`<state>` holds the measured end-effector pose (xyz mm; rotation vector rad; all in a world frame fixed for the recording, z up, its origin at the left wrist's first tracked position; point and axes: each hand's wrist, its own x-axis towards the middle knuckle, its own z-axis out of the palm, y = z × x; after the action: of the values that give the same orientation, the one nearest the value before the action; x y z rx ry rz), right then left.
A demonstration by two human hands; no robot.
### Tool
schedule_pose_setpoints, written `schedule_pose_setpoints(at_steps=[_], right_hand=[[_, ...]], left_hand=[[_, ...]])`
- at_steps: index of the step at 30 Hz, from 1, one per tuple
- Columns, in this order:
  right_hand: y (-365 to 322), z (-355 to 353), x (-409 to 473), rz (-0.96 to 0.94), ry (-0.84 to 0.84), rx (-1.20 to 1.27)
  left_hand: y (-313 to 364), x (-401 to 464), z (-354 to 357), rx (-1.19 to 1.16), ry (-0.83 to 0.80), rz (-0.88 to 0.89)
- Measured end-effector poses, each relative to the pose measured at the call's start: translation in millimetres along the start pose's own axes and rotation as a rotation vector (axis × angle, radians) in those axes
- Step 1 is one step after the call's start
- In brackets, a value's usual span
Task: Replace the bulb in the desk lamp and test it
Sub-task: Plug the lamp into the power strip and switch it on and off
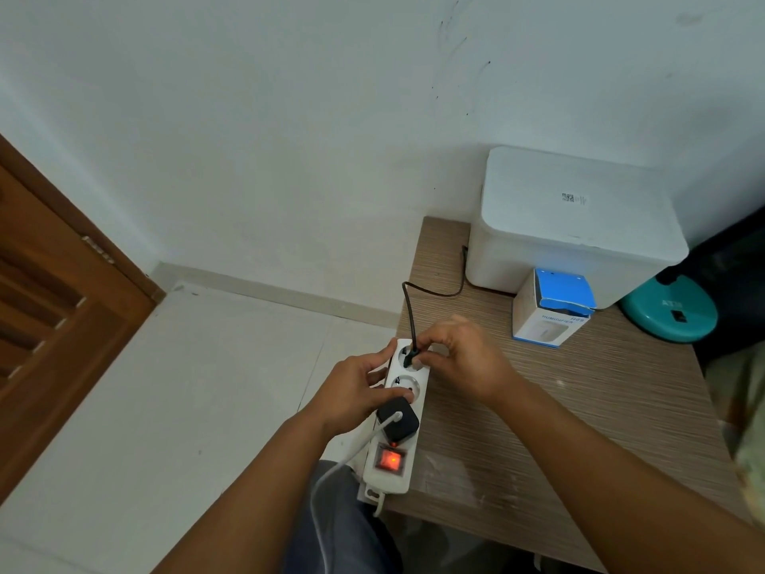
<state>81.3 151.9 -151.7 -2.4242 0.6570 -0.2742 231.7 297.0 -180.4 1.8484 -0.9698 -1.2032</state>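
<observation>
A white power strip [403, 393] lies along the left edge of the wooden table [579, 408], its red switch [389, 460] glowing. My left hand [356, 391] grips the strip's left side. My right hand [459, 358] pinches a black plug [411, 357] sitting at the strip's farthest socket. The plug's dark cord [414, 300] curves back across the table toward the white box. The lamp's teal round base [670, 312] stands at the right edge; its upper part is out of view. No bulb is visible.
A black adapter [398, 418] with a white cable occupies the socket nearest the switch. A big white lidded box [575, 225] stands against the wall, with a small blue and white humidifier carton [548, 308] before it. A wooden door [58, 308] is at left.
</observation>
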Motion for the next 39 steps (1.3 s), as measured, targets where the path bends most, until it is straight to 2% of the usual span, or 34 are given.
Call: schedule_pose_setpoints(at_steps=[23, 26, 31, 34, 39], right_hand=[[2.8, 9.0, 3.9, 0.135, -0.04, -0.022], [2.6, 8.6, 0.7, 0.172, -0.044, 0.017], [1.0, 1.1, -20.4, 0.204, 0.011, 0.07], [1.4, -7.5, -40.8, 0.235, 0.063, 0.068], [11.8, -26.4, -82.5, 0.294, 0.147, 0.08]], left_hand=[[-2.3, 3.7, 0.8, 0.036, 0.008, -0.011], [4.3, 3.1, -3.2, 0.105, -0.019, -0.008], [23.9, -1.1, -15.1, 0.425, -0.015, 0.015], [40.3, -12.3, -21.4, 0.459, 0.07, 0.033], [76.8, -35.0, -18.3, 0.507, 0.153, 0.164]])
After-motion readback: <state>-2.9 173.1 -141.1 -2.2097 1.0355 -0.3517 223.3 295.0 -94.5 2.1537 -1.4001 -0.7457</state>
